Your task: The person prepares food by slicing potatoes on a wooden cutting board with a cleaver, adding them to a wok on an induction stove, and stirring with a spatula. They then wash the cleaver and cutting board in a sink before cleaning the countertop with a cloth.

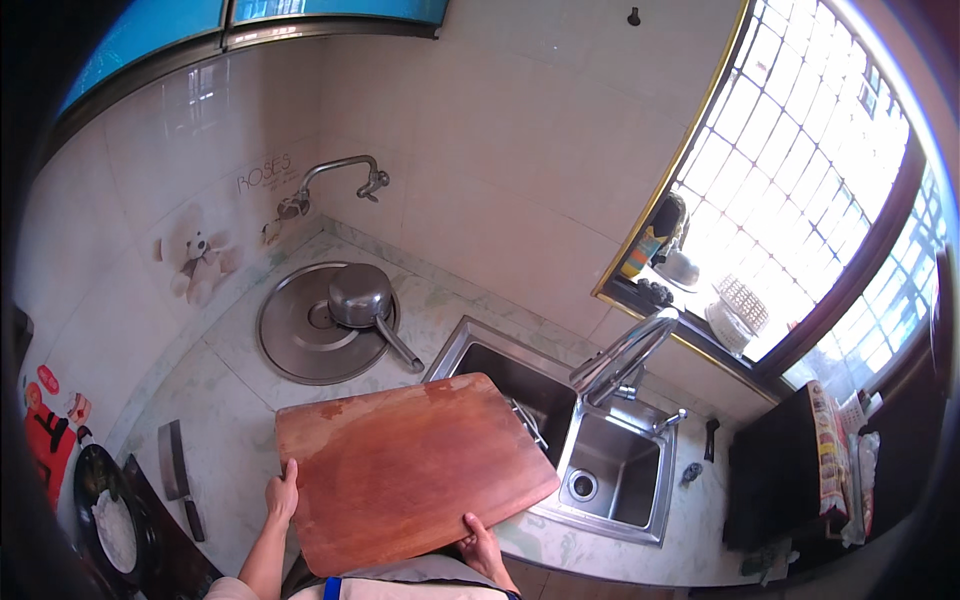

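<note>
A large reddish-brown wooden cutting board (pixel 416 469) is held in front of my body, partly over the counter and the larger sink basin. My left hand (pixel 283 491) grips its left edge, with the thumb on top. At the near edge, toward the right, my right hand (pixel 480 544) holds it the same way, its fingers hidden beneath. To the left a cleaver (pixel 173 461) with a dark handle lies on the counter. Beyond the board, a metal saucepan (pixel 360 295) rests on a round steel lid (pixel 289 330).
The double steel sink (pixel 660 517) with a chrome faucet (pixel 626 352) is at the right. A wall tap (pixel 337 161) projects over the back corner. A black pan (pixel 90 469) with white contents stands at the far left, and a black box-like object (pixel 772 465) at the right.
</note>
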{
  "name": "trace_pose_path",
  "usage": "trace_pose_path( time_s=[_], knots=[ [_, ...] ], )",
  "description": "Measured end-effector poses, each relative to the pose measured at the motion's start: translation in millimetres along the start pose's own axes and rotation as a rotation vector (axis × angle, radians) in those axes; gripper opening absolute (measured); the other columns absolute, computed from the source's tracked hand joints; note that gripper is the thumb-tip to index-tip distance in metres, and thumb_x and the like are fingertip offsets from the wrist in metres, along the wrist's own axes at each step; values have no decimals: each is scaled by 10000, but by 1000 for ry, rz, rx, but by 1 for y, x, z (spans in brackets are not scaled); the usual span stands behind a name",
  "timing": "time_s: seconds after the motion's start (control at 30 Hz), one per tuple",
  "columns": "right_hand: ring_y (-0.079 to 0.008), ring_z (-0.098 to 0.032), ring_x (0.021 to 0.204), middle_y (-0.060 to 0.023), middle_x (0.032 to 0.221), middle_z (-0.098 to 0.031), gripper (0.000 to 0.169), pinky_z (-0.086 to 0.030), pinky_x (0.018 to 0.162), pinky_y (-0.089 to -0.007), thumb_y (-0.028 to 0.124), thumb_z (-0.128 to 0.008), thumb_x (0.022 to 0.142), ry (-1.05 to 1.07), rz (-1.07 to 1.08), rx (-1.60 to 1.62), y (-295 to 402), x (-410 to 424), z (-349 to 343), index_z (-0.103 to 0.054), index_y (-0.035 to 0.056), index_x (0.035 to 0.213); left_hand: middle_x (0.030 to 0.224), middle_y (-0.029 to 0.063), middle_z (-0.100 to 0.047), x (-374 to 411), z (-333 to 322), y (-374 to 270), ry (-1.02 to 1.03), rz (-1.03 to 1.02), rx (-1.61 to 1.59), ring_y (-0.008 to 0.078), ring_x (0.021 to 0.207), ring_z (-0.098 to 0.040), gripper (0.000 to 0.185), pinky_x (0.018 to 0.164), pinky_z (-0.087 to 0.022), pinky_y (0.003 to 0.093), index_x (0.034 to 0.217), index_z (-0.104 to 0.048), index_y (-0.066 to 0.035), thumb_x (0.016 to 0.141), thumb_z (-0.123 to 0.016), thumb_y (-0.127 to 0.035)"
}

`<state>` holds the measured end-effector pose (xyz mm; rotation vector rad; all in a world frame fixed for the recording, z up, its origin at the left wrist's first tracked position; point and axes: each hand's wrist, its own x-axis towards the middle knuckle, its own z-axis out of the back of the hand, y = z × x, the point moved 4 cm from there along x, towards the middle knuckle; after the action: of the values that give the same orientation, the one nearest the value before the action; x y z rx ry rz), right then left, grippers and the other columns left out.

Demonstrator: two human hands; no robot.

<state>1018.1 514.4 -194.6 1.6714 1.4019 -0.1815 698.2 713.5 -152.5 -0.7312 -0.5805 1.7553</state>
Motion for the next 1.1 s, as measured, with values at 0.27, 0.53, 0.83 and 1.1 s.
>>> trace_pose_path(
  time_s=[0.27, 0.53, 0.83, 1.1],
  knots=[
    [-196, -563, 866, -87, 981, -566, 427, -483, 696, -326, 161, -659, 745, -49, 287, -306, 12, -46, -79, -466, 19, 1098, 979, 184, -601, 0, 34, 57, 99, 168, -341, 246, 948, -553, 742, 811, -411, 333, 944, -570, 131, 812, -423, -584],
    [-120, -534, 815, -61, 905, -590, 407, -431, 728, -264, 168, -714, 681, 121, 714, -462, 128, -67, -187, -518, -8, 990, 1079, 119, -566, 24, -20, -13, 325, 92, -1036, 192, 999, -525, 723, 880, -396, 285, 1095, -511, 89, 844, -368, -573],
    [-102, -544, 772, -36, 878, -586, 277, -439, 703, -244, 79, -601, 722, 491, 1212, -534, 346, -80, -306, -532, -1, 978, 1311, 108, -367, 47, -66, -262, 345, -151, -1680, 216, 1171, -385, 697, 993, -298, 314, 1285, -307, 32, 875, -328, -531],
    [-115, -545, 777, -58, 904, -545, 310, -453, 613, -229, 207, -599, 783, 459, 1276, -653, 525, -75, -367, -502, 16, 1006, 1353, 85, -311, 30, -73, -440, 457, -275, -1716, 191, 1205, -343, 731, 1004, -271, 296, 1304, -267, 19, 869, -275, -568]
  ],
)
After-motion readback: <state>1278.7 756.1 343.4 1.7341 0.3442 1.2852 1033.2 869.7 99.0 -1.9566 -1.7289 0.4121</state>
